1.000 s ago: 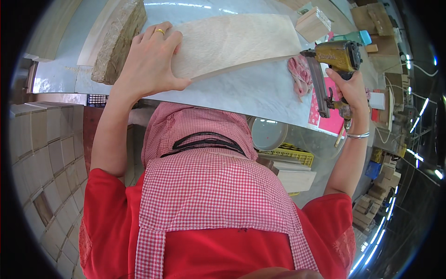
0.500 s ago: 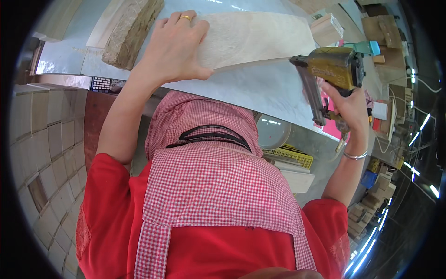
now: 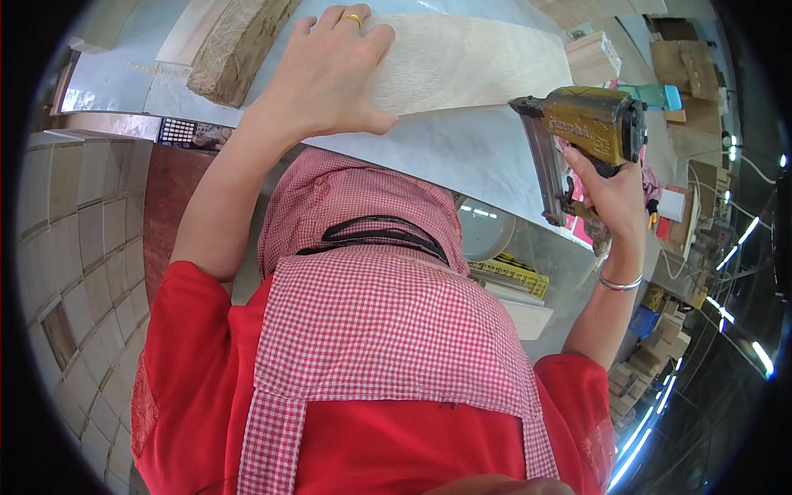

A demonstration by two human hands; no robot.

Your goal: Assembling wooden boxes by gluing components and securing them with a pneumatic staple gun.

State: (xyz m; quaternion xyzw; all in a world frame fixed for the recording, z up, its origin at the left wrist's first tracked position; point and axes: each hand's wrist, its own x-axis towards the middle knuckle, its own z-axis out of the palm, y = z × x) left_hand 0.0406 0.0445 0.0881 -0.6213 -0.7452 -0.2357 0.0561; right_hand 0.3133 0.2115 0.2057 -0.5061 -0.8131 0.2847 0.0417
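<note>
A thin, pale wooden board (image 3: 478,62) lies across the table. My left hand (image 3: 330,74) grips its left end, the thumb at the near edge and the fingers bent over the top. In my right hand (image 3: 615,194) is a pneumatic nail gun (image 3: 582,120) with a yellow-brown body, my fingers wrapped round its handle. The gun's nose points left and sits right by the board's near edge, towards its right end. Whether it touches the wood I cannot tell.
A rough wooden block (image 3: 235,58) lies left of my left hand. Behind the nail gun are a small wood piece (image 3: 594,58) and a teal bottle (image 3: 656,96). Stacked wooden pieces (image 3: 91,247) stand at far left. Below the table is a round container (image 3: 487,231).
The nail gun's nose has shifted slightly left along the board's near edge. My left hand and the board have moved a little to the right. Both grips stay the same.
</note>
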